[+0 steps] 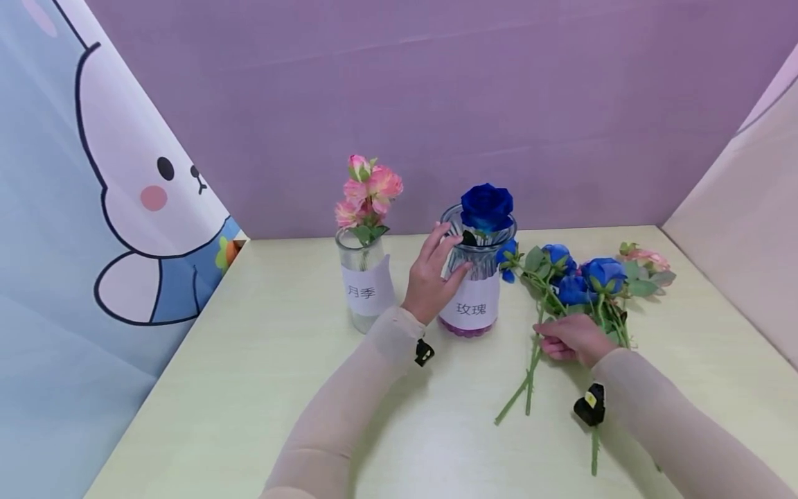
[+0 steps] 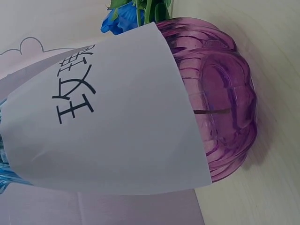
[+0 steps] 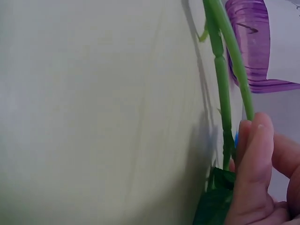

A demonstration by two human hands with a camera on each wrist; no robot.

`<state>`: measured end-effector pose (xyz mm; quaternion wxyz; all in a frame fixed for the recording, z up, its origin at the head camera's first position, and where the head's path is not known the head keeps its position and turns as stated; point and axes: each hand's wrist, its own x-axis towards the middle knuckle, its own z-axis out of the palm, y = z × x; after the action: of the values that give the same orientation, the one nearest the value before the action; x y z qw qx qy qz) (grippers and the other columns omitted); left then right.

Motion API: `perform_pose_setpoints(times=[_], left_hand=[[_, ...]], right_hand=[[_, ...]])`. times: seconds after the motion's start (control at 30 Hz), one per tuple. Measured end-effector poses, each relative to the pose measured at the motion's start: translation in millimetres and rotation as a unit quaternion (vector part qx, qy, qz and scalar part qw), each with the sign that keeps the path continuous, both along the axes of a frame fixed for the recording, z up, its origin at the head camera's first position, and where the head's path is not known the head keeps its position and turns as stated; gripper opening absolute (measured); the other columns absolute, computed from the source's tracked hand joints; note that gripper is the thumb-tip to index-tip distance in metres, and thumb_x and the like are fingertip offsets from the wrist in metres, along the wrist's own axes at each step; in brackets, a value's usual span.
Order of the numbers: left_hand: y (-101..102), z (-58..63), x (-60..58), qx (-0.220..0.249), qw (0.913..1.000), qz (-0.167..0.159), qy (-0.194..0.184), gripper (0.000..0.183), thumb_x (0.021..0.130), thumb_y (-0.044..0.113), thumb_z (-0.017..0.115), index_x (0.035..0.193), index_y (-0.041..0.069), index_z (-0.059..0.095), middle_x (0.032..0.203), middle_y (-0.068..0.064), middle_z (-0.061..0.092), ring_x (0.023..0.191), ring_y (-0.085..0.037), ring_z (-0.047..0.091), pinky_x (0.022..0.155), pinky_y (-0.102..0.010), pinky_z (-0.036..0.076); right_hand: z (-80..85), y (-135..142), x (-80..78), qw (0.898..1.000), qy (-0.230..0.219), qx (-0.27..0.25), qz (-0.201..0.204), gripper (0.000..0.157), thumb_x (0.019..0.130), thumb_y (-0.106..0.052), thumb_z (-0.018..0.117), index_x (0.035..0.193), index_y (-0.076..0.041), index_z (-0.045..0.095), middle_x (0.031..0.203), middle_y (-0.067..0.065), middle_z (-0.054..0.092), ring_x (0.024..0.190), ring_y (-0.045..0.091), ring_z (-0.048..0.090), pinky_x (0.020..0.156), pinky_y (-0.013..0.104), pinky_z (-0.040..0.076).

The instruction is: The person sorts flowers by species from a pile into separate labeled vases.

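Note:
A wide glass vase [image 1: 470, 263] with a purple base [image 2: 225, 98] and a white paper label stands mid-table, holding a blue rose [image 1: 488, 208]. My left hand [image 1: 433, 281] is at the vase's left side, fingers spread near its rim; that hand is out of sight in the left wrist view. To the right, my right hand [image 1: 575, 338] pinches a green flower stem [image 3: 239, 70] between thumb and fingers. Which bloom this stem carries is hard to tell. Beside it lie several blue roses [image 1: 605, 274] with leaves, their stems crossing on the table.
A narrower glass vase [image 1: 363, 260], labelled too, stands left of the wide one with pink flowers [image 1: 370, 187] in it. A pale pink flower [image 1: 648, 260] lies at the far right of the pile. A purple backdrop [image 1: 436, 118] rises behind the light table [image 1: 249, 388].

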<state>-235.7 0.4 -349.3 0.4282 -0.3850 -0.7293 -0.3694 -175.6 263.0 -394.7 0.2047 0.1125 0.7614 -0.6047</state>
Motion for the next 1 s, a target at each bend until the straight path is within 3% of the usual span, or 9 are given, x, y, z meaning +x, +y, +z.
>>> perform_pose_setpoints(times=[0.27,0.47,0.67,0.87,1.0], left_hand=[[2.3,0.2,-2.9,-0.002,0.9999,-0.009,0.012,0.045,0.079,0.005,0.077,0.116,-0.003,0.053,0.127,-0.027,0.051,0.13,-0.039,0.042,0.103,-0.028,0.04],[-1.1,-0.5,-3.2,-0.008,0.9999,-0.005,0.007,0.045,0.079,0.006,0.077,0.116,-0.002,0.053,0.127,-0.026,0.051,0.13,-0.039,0.042,0.102,-0.027,0.04],[-1.0,-0.2,-2.8,-0.011,0.9999,-0.004,0.002,0.045,0.08,0.006,0.077,0.117,-0.003,0.053,0.127,-0.027,0.051,0.131,-0.04,0.042,0.102,-0.027,0.04],[-1.0,0.1,-2.1,-0.014,0.9999,0.002,0.0,0.045,0.08,0.007,0.077,0.117,-0.003,0.053,0.129,-0.025,0.05,0.131,-0.039,0.041,0.101,-0.027,0.04],[-1.6,0.3,-1.8,-0.016,0.9999,0.005,0.002,0.046,0.08,0.007,0.077,0.117,-0.003,0.052,0.129,-0.024,0.05,0.132,-0.039,0.041,0.101,-0.026,0.041]], right_hand=[[-0.3,-3.6,4.1,1.0,-0.009,-0.023,-0.018,0.025,0.094,-0.01,0.059,0.11,0.009,0.058,0.069,0.0,0.065,0.057,0.007,0.063,0.057,0.021,0.055],[-0.7,-10.2,6.8,0.997,-0.002,-0.061,-0.051,0.04,0.095,-0.006,0.058,0.125,0.017,0.046,0.072,0.001,0.067,0.061,0.009,0.065,0.061,0.023,0.057],[-2.0,-12.3,7.4,0.994,0.01,-0.087,-0.064,0.044,0.094,-0.002,0.057,0.127,0.021,0.04,0.075,0.002,0.066,0.062,0.01,0.065,0.061,0.023,0.057],[-2.7,-9.8,7.7,0.994,0.025,-0.091,-0.049,0.045,0.094,-0.001,0.056,0.128,0.023,0.039,0.077,0.002,0.067,0.062,0.009,0.065,0.062,0.023,0.057],[0.6,-7.6,8.9,0.999,0.031,-0.036,-0.016,0.04,0.094,-0.003,0.057,0.122,0.022,0.044,0.075,0.002,0.066,0.061,0.009,0.064,0.061,0.023,0.057]])
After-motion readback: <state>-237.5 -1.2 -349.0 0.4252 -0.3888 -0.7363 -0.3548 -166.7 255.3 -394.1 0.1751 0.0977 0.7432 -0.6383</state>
